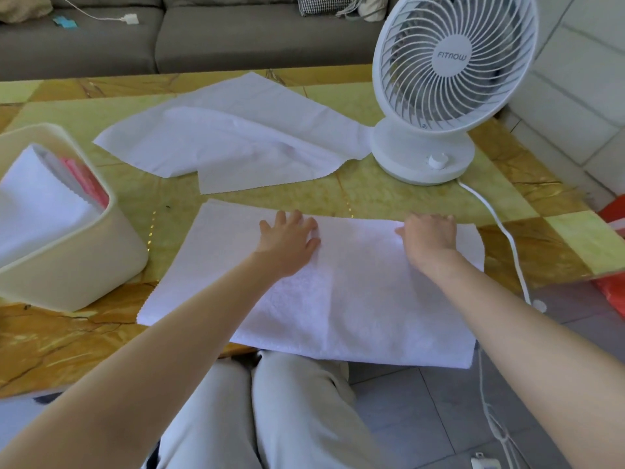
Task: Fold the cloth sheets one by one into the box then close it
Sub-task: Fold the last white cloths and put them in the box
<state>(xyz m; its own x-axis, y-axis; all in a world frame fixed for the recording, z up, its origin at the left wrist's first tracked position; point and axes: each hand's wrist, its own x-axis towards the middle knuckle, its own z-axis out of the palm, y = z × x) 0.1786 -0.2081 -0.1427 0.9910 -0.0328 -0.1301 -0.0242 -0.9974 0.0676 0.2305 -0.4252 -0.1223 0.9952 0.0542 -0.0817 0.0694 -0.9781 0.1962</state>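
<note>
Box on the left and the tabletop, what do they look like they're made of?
The box looks like moulded plastic, cream and matte: seamless walls, rounded corners. The tabletop looks like polished stone or a marble-look laminate: veined yellow-green and amber panels with a slight sheen. Which of the two, the picture cannot settle.

Box (pixel 67 265) cut by L edge, red bag (pixel 614 216) by R.

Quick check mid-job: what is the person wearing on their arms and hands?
Nothing visible: both forearms are bare with no sleeves in view, and the left hand and right hand carry no gloves, rings, watch or bracelet. Light beige trousers cover the legs.
</note>
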